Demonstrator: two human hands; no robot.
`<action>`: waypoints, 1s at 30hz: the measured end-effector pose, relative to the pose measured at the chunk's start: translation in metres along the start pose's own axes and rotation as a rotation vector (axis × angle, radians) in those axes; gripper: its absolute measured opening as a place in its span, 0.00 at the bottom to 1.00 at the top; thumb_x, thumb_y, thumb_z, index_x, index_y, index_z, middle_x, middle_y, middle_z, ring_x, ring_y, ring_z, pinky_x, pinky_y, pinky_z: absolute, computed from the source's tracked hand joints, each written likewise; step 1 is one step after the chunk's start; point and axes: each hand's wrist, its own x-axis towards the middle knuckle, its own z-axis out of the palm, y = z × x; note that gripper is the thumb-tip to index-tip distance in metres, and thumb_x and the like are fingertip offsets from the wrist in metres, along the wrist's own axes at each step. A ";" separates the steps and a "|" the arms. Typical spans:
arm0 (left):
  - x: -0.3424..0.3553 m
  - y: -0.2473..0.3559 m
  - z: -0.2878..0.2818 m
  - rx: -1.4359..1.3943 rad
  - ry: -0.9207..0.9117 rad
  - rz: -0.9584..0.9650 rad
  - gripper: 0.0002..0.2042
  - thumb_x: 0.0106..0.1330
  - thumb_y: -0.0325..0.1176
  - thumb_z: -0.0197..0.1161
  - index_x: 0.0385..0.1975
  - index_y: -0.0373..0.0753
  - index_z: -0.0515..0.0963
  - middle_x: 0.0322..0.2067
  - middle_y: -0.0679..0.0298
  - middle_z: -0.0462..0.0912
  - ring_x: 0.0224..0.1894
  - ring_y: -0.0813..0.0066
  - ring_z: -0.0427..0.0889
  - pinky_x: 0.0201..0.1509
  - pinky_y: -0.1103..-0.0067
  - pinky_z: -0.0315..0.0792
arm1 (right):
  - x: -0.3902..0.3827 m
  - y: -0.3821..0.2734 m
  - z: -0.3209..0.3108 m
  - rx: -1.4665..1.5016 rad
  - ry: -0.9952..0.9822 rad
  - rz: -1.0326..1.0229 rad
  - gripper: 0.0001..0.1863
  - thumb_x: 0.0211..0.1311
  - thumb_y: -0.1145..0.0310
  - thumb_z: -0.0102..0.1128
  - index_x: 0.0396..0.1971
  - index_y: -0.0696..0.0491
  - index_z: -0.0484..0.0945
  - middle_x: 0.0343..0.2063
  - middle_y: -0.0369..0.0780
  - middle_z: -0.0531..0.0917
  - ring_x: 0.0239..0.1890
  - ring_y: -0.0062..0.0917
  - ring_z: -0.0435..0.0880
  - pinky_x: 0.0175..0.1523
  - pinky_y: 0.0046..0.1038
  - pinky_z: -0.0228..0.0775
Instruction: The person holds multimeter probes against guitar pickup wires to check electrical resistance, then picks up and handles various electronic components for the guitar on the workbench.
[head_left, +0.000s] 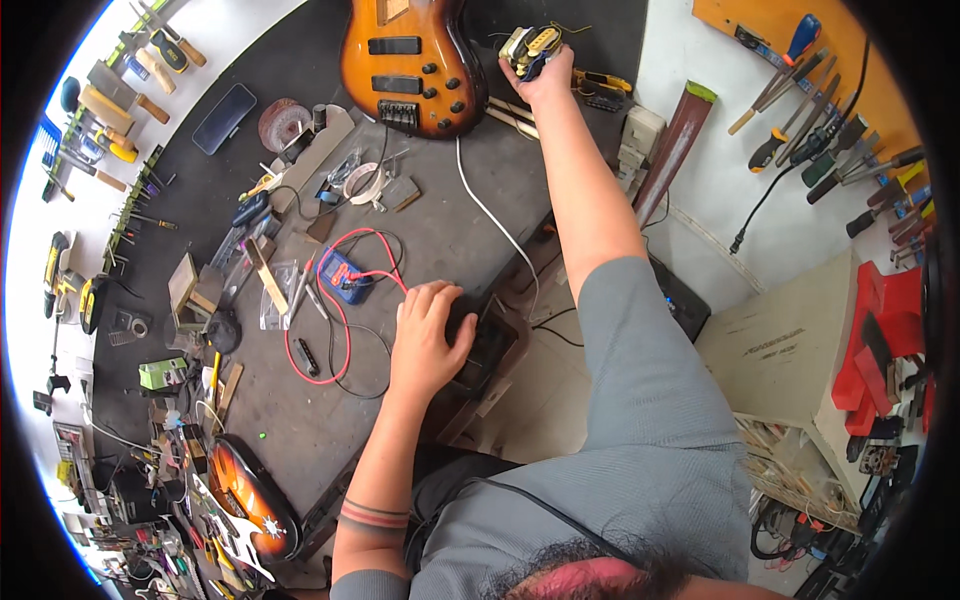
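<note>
At the far right corner of the bench, my right hand is closed around a bundle of cream and dark guitar pickups with loose thin wires. My right arm is stretched out long to hold them. My left hand lies on the bench's near edge, its fingers apart and nothing in it. Close beside it runs the red test lead of a blue multimeter. A sunburst bass guitar body with black pickups and knobs lies left of my right hand.
A white cable crosses the bench and hangs over its edge. Masking tape, scraps and tools crowd the middle left. A second sunburst guitar body lies lower left. Tools hang on both walls; a brown wooden bar leans at the right.
</note>
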 end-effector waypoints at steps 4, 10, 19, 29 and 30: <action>0.003 0.001 0.000 0.001 -0.018 -0.035 0.20 0.60 0.30 0.73 0.52 0.35 0.79 0.53 0.54 0.81 0.58 0.50 0.78 0.65 0.61 0.72 | 0.032 0.027 0.001 -0.018 0.014 -0.014 0.31 0.75 0.42 0.30 0.55 0.43 0.81 0.51 0.37 0.88 0.55 0.39 0.86 0.57 0.57 0.80; 0.010 0.002 0.001 0.012 -0.052 -0.053 0.21 0.57 0.29 0.74 0.51 0.35 0.79 0.53 0.55 0.80 0.56 0.52 0.78 0.64 0.62 0.72 | 0.081 0.055 -0.014 -0.076 0.103 -0.053 0.39 0.79 0.33 0.26 0.67 0.47 0.74 0.58 0.43 0.85 0.58 0.43 0.85 0.56 0.59 0.80; 0.015 0.001 0.005 0.000 -0.070 -0.069 0.19 0.56 0.28 0.74 0.48 0.35 0.80 0.52 0.56 0.80 0.54 0.53 0.78 0.62 0.62 0.73 | 0.191 0.066 -0.016 -0.646 0.752 0.008 0.36 0.79 0.39 0.38 0.69 0.53 0.74 0.73 0.49 0.75 0.70 0.45 0.76 0.70 0.44 0.71; 0.012 0.001 0.003 -0.036 -0.043 -0.070 0.18 0.55 0.28 0.74 0.47 0.35 0.80 0.52 0.55 0.81 0.54 0.52 0.79 0.62 0.62 0.73 | 0.230 0.026 -0.019 -1.918 -0.068 0.309 0.22 0.69 0.70 0.56 0.60 0.62 0.81 0.64 0.57 0.79 0.62 0.52 0.83 0.65 0.50 0.76; 0.010 -0.001 0.000 -0.011 -0.042 -0.090 0.18 0.55 0.28 0.74 0.47 0.35 0.80 0.52 0.55 0.81 0.54 0.52 0.79 0.62 0.62 0.73 | 0.213 0.040 -0.016 -1.916 -0.112 0.285 0.21 0.68 0.71 0.56 0.59 0.62 0.82 0.62 0.57 0.81 0.61 0.52 0.83 0.64 0.49 0.77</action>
